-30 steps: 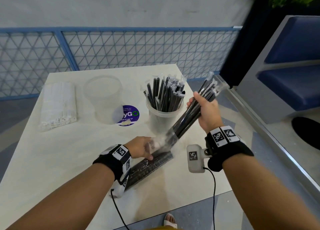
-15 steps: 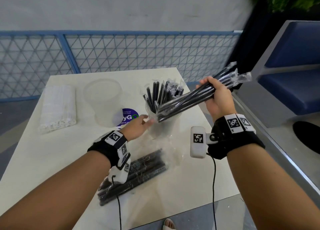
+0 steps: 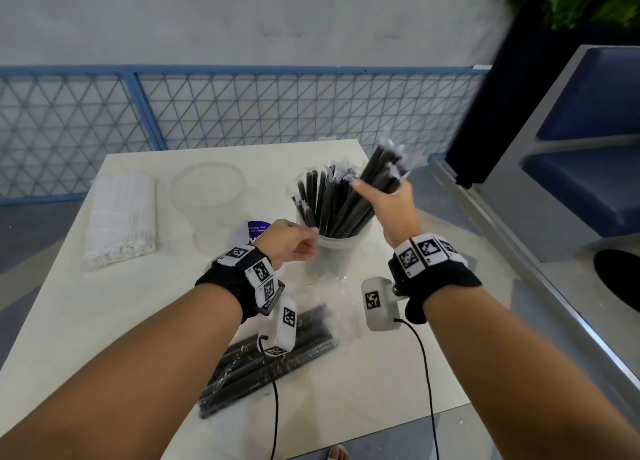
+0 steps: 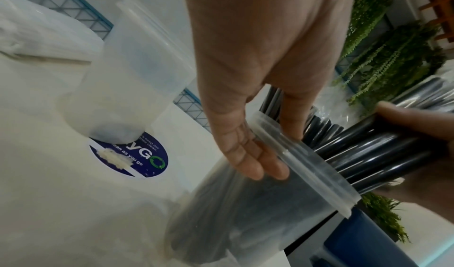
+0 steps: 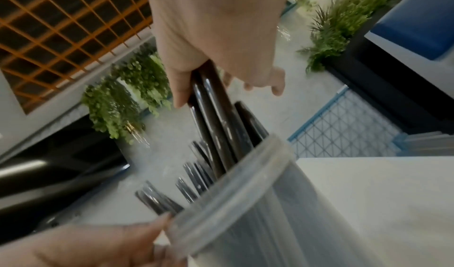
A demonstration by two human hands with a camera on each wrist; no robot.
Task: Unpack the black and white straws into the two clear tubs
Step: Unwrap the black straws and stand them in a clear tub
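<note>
My right hand [image 3: 381, 196] grips a bundle of wrapped black straws [image 3: 379, 167], tilted, its lower ends down inside the clear tub [image 3: 334, 264] that holds several more black straws. In the right wrist view the bundle [image 5: 216, 116] passes from my right hand [image 5: 228, 94] into the tub's mouth [image 5: 233, 189]. My left hand [image 3: 294, 243] holds that tub at its left rim; in the left wrist view my left hand [image 4: 265, 151] has the thumb over the rim [image 4: 319, 174] and the fingers on the outside wall. An empty clear tub [image 3: 207, 196] stands behind on the left. A pack of white straws [image 3: 119, 217] lies at the far left.
A clear pack of black straws [image 3: 270, 359] lies near the table's front edge, under my left wrist. A purple round sticker [image 3: 256, 229] sits between the tubs. A blue mesh fence runs behind the table [image 3: 104, 321]. A blue seat [image 3: 588, 154] is to the right.
My right hand swung the black bundle from lying level over the tub to steeply tilted, with its ends now inside the tub. My left hand moved onto the tub's rim.
</note>
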